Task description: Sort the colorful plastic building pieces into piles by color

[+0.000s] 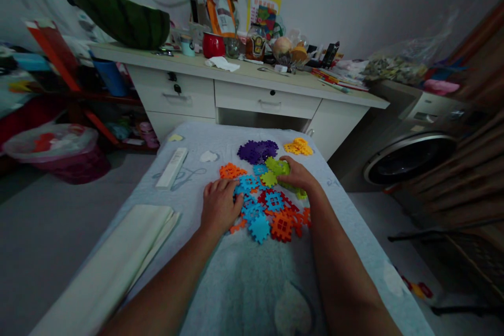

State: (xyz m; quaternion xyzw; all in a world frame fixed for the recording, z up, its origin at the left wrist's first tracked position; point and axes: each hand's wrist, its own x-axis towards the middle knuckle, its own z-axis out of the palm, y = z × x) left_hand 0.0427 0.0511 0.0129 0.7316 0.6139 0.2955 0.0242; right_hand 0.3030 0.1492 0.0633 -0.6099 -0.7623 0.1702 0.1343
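Observation:
A pile of flat, notched plastic building pieces lies on the cloth-covered table: blue pieces (260,227), orange pieces (282,226), and some dark red ones (289,203) beneath. My left hand (220,205) rests at the pile's left edge, fingers stretched out and thumb apart, touching the blue pieces. On the right side, my right hand (299,174) curls its fingers around green building pieces (277,166); part of them is hidden under the palm. Just beyond are a heap of purple pieces (258,151) and a smaller heap of yellow pieces (299,146).
A white box (172,168) and a folded cream cloth (137,231) lie on the table's left. Behind stands a white desk (252,95) holding a cut watermelon (122,16), jars and a pouch. A washing machine (409,131) is at right, a pink bin (63,160) at left.

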